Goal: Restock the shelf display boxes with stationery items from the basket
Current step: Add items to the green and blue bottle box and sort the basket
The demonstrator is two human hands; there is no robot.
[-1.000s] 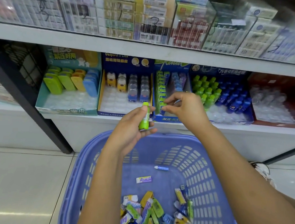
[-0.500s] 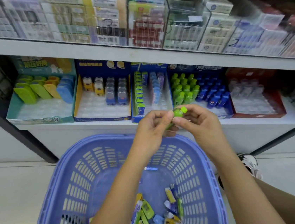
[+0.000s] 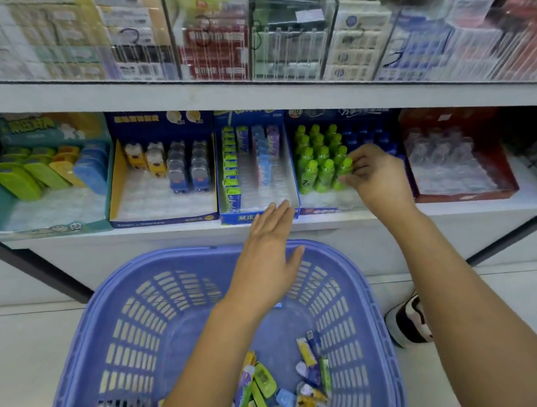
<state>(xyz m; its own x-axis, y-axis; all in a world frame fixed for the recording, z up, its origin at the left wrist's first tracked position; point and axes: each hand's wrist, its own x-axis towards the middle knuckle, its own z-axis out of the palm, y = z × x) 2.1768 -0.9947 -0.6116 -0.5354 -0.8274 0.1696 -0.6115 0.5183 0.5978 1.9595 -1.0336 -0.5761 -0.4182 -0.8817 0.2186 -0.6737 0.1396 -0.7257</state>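
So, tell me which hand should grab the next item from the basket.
Left. The left hand is open and empty over the basket, while the right hand is busy pinching a green bottle at the box.

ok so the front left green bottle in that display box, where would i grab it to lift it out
Pinch the front left green bottle by its cap, from above and a little from the front. It stands upright with the display box wall on its left and other bottles close behind and to its right, so its body is crowded; only the top and front are free.
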